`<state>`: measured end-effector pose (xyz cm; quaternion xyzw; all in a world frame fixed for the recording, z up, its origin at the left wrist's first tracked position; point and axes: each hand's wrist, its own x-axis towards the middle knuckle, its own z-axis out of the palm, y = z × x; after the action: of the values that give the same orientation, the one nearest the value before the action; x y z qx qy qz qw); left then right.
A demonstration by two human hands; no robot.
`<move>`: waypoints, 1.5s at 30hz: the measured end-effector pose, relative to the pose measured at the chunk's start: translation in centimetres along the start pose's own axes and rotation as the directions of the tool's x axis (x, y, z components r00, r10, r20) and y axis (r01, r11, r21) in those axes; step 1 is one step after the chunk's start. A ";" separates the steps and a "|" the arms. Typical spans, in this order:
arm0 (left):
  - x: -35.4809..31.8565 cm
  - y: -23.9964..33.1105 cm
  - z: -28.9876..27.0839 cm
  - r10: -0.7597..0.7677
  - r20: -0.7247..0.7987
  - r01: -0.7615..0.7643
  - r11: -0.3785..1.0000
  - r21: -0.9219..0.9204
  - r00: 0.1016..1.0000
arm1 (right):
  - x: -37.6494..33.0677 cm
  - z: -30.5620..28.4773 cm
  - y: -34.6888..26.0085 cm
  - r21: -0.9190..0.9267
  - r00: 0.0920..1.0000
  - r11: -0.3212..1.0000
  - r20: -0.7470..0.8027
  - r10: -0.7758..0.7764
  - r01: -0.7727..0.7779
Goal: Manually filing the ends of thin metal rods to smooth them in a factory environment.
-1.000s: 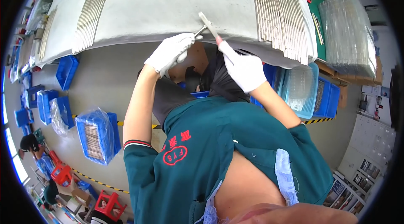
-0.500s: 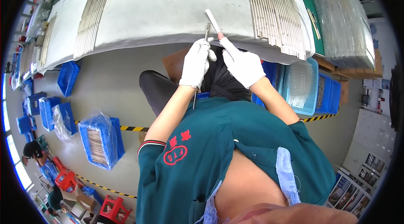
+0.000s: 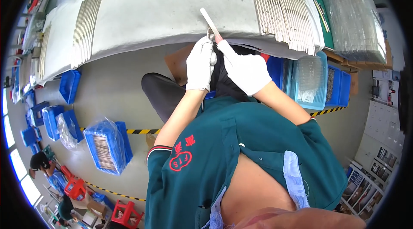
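Note:
My left hand (image 3: 199, 66), in a white glove, is closed round a thin metal rod (image 3: 209, 33). Only a short end of the rod stands out above the fingers. My right hand (image 3: 248, 72), gloved too with one fingertip bare, grips a flat white stick (image 3: 209, 21) that slants up and left. The stick passes close to the rod's end; whether they touch I cannot tell. Both hands are just before the near edge of the white-covered table (image 3: 172, 9). On it, similar rods lie side by side in a right-hand row (image 3: 279, 9) and a left-hand row (image 3: 88, 26).
Stacked clear plastic trays (image 3: 355, 22) stand at the far right on a green surface. A light-blue basket (image 3: 318, 87) and blue bins (image 3: 340, 87) are by my right side. On the floor to the left sits a plastic-wrapped blue crate (image 3: 105, 149) of rods. Two people work farther off.
My right hand and the white stick have shifted slightly left and nearer to me. Less of the rod shows above my left hand, and its lower end is less visible by my forearm.

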<state>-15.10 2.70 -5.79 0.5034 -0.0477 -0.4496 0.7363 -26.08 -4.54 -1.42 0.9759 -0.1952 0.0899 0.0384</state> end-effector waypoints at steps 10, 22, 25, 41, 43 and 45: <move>-0.4 0.2 0.2 -0.035 -0.022 0.035 0.999 0.004 0.999 | 0.1 0.0 -0.1 0.036 1.000 0.999 0.022 0.021 -0.022; -0.1 0.1 -0.2 -0.025 -0.007 0.026 0.998 0.060 1.000 | -0.2 0.8 0.0 0.077 0.999 0.997 -0.051 0.016 -0.012; -0.7 1.1 0.4 -0.079 0.009 0.078 0.994 0.074 0.997 | 1.0 0.4 0.0 0.175 0.999 0.984 -0.026 0.039 -0.034; -2.9 10.7 7.4 0.221 0.936 -0.876 -0.344 0.338 0.274 | -2.2 4.7 1.3 0.383 0.973 0.924 -0.209 0.100 -0.013; 0.4 8.9 7.3 0.304 0.917 -0.744 -0.543 0.390 0.259 | -1.8 2.8 1.0 0.294 0.995 0.956 -0.091 0.036 -0.007; 3.1 7.9 7.6 0.316 0.872 -0.615 -0.619 0.489 0.375 | -2.0 3.2 1.3 0.271 0.991 0.962 -0.131 0.011 0.025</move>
<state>-12.42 -4.08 2.94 0.6646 -0.6943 0.1951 0.1954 -27.85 -5.36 -4.85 0.9645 -0.1747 0.1797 -0.0830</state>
